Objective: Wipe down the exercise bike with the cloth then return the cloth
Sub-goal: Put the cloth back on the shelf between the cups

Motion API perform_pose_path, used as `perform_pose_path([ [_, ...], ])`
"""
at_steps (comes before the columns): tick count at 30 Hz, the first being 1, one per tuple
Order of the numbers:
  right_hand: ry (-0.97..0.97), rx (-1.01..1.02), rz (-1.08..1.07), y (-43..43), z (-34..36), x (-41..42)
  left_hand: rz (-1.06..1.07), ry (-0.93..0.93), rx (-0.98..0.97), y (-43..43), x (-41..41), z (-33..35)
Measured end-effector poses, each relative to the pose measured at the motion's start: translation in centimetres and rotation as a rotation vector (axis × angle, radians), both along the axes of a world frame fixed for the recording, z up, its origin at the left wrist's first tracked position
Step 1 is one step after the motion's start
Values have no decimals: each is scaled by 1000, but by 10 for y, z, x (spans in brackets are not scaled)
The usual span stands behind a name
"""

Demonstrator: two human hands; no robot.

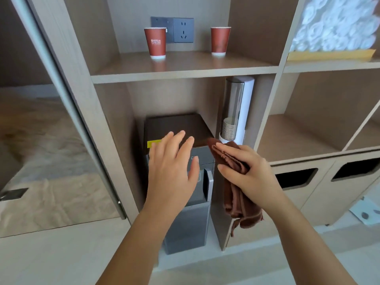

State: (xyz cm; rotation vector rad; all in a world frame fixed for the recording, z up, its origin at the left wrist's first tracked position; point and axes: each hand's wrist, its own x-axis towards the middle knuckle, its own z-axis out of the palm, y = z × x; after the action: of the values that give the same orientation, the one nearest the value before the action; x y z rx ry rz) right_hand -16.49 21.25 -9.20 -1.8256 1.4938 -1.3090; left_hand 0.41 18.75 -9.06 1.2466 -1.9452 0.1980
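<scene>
My right hand (244, 171) grips a brown cloth (238, 200), bunched in the fingers, with its loose end hanging down below the hand. My left hand (174, 167) is held flat with straight, spread fingers and holds nothing. It hovers in front of a dark water dispenser (178, 126) that stands in the lower middle bay of a wooden shelf unit (185, 76). The cloth's top end sits by the dispenser's right front corner. No exercise bike is in view.
Two red paper cups (155, 43) (220, 41) stand on the upper shelf before a wall socket (181, 29). A cup dispenser tube (236, 108) hangs right of the machine. Rolled white towels (333, 25) fill the top right bay. Bin openings (294, 177) are at the lower right; a glass door (41, 140) is on the left.
</scene>
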Motion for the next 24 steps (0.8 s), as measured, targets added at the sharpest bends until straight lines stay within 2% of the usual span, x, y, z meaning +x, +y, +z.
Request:
perform_pose_path([
  [12,-4,-239,13,-121,79,33,-61,-32,-201,-120,29,75],
  [24,138,-454,19,-187,142,30,54,-19,-255,-185,28,107],
])
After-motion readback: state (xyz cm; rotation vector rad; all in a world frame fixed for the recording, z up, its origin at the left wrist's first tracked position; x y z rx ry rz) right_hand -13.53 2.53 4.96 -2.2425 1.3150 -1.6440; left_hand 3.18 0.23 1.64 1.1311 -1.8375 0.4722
